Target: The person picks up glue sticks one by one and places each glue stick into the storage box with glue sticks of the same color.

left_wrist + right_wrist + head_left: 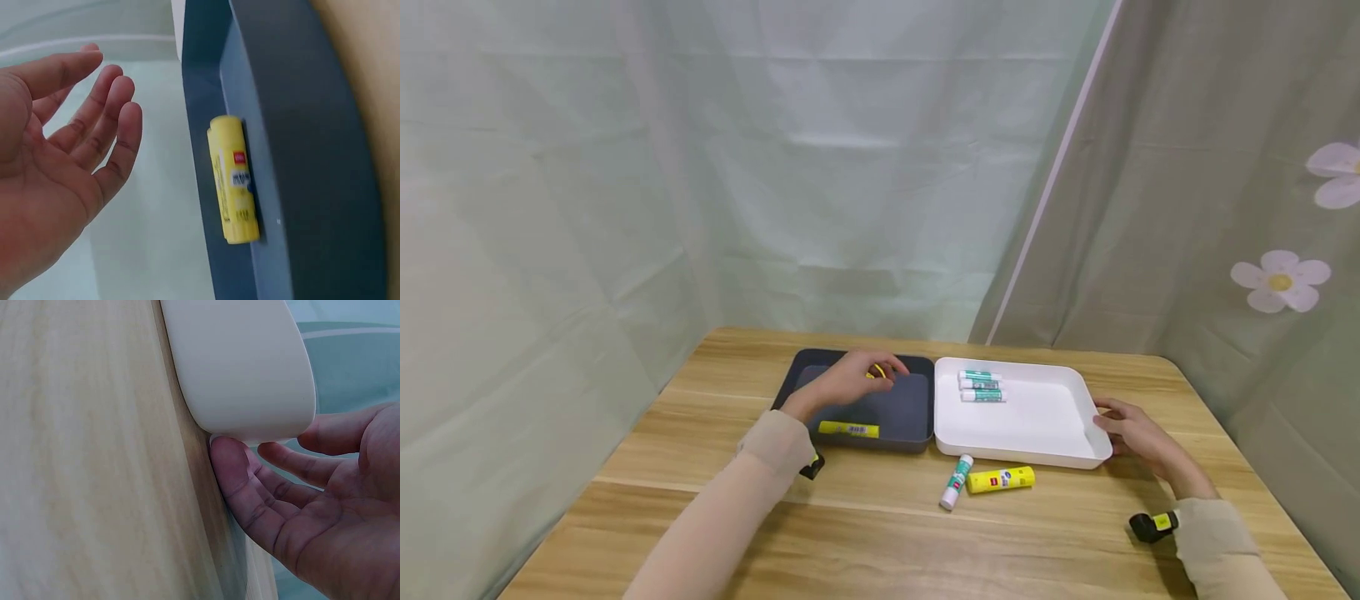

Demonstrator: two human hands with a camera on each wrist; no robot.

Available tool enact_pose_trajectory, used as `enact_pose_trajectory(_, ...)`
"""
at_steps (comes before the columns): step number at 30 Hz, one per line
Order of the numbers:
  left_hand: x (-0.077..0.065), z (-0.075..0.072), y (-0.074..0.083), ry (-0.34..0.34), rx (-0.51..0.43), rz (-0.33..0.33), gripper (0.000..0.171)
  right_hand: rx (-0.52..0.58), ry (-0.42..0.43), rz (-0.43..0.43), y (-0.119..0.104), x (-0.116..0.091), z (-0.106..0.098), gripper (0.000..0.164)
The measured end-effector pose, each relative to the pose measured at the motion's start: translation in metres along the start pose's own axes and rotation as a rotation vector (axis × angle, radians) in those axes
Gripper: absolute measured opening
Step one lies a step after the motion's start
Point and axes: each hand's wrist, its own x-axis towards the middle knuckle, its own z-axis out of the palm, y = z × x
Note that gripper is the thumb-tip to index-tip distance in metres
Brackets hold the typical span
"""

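Observation:
My left hand (852, 377) hovers over the dark grey tray (906, 410), its fingers loosely bent and nothing in its grasp. A yellow glue stick (848, 429) lies along the tray's near wall; in the left wrist view this glue stick (232, 180) rests against the wall beside the hand. Behind my left fingers a bit of another yellow thing (877, 372) shows, mostly hidden. At the right end of the white tray (1037, 421), my right hand (1138, 433) grips the edge. The right wrist view has the thumb at the rim and fingertips against the outer wall (244, 369), low by the table.
Several white-and-green glue sticks (982, 386) lie side by side in the white tray's left part. In front of the trays, a white-and-green glue stick (957, 482) and a larger yellow glue stick (1001, 479) lie on the wooden table (880, 542). Curtains (865, 183) hang behind.

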Motion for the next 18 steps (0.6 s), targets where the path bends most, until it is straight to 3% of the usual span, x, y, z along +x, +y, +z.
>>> enact_pose_trajectory(11,-0.013,0.032,0.017,0.014,-0.068,0.021,0.029,0.007,0.000,0.002,0.002,0.001,-0.001,0.060)
enact_pose_trajectory(18,-0.022,0.049,0.028,0.018,-0.056,0.034,0.029,0.010,0.002,0.000,0.004,0.001,-0.001,0.060)
